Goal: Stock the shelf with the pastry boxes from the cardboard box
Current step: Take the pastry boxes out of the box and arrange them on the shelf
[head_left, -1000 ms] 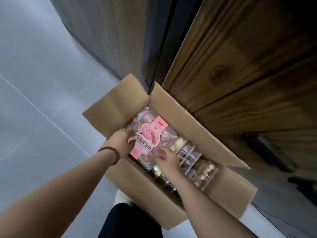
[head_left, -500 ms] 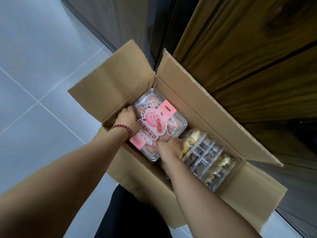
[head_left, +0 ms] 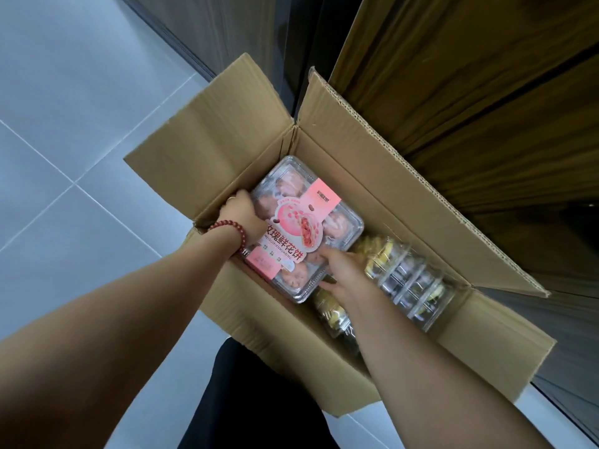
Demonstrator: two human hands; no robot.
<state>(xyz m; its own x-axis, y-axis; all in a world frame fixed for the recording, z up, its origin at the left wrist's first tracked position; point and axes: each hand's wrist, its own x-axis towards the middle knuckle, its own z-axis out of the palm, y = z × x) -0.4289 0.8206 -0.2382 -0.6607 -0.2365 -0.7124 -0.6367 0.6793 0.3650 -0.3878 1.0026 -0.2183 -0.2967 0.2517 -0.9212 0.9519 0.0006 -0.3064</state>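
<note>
An open cardboard box [head_left: 207,140] stands on the floor with its flaps spread. Inside lies a clear pastry box with a pink label [head_left: 308,218], tilted, at the box's left end. My left hand [head_left: 241,215], with a red bead bracelet on the wrist, grips the pastry box's left edge. My right hand [head_left: 342,270] holds its lower right corner, fingers tucked under the rim. To the right lies another clear box with yellow and dark pastries [head_left: 408,280]; part of it is hidden under my right forearm.
A dark wood-grain cabinet front [head_left: 470,92] rises right behind the cardboard box. Pale grey floor tiles [head_left: 64,124] spread to the left. My dark-clothed leg [head_left: 246,403] is below the box's near wall.
The camera has come closer to the box. Both hands keep hold of the pink-labelled pastry box, and my right hand has slid down to its lower right corner.
</note>
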